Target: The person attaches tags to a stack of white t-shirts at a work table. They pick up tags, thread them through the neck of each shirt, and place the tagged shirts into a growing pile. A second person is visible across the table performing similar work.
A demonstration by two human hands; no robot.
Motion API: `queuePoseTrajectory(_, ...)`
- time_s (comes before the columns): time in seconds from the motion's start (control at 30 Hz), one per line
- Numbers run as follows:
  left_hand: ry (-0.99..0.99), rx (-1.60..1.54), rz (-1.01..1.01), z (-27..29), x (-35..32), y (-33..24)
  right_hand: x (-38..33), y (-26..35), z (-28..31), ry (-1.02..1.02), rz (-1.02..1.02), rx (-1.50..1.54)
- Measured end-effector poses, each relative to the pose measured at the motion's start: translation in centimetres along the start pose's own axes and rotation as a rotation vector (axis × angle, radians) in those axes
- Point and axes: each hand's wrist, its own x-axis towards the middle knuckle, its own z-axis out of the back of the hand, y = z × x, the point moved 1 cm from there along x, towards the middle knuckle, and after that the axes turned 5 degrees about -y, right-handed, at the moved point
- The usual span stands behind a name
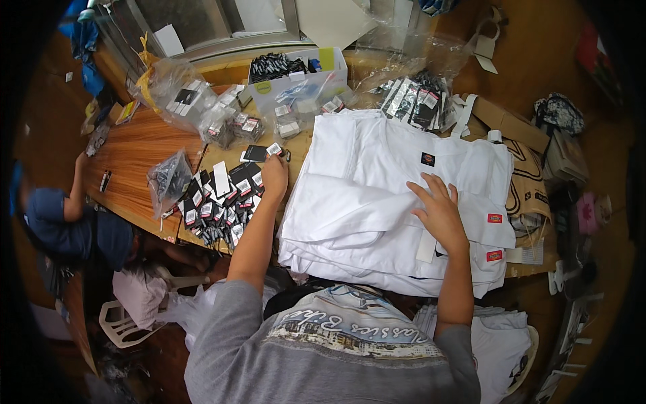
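My left hand (274,178) is closed on a black hang tag (256,153) with a white sticker, over the wooden table left of the shirts. Just below it spreads a heap of similar black and white hang tags (217,192) with dark loops. My right hand (441,212) lies on a stack of folded white shirts (350,202), its fingers spread on the top one. A small black neck label (428,159) shows above those fingertips. Red labels (494,218) sit at the stack's right edge, and a white tag (426,246) hangs by my right wrist.
A white box (296,77) of black pieces stands at the back, between clear bags of bundled tags (185,101) and black packets (417,101). A bag of dark fasteners (169,176) lies left. Another person (60,215) sits far left. More white garments (501,350) lie lower right.
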Motion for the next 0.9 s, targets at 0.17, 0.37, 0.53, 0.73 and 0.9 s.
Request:
queuePoseTrajectory(0.17, -0.038, 0.113, -0.129, -0.8, 1.3, 0.6, 0.6, 0.8, -0.1, -0.024, 0.064, 0.038)
queuePoseTrajectory(0.37, 0.443, -0.909, -0.009, 3.9, 1.9, -6.5, 2.7, 2.0, -0.2, -0.166, 0.124, 0.599)
queuePoseTrajectory(0.53, 0.792, -0.946, -0.233, 9.8, -1.5, -17.4, 7.0, 5.4, -2.8, -0.234, 0.064, 1.186)
queuePoseTrajectory(0.73, 0.896, -0.948, -0.283, 8.6, -1.6, -19.5, 5.7, -0.9, 1.4, -0.064, -0.068, 1.037)
queuePoseTrajectory(0.9, 1.002, -1.003, -0.32, 3.4, -2.7, -23.1, 3.7, -5.3, 7.6, -0.234, -0.016, -0.093)
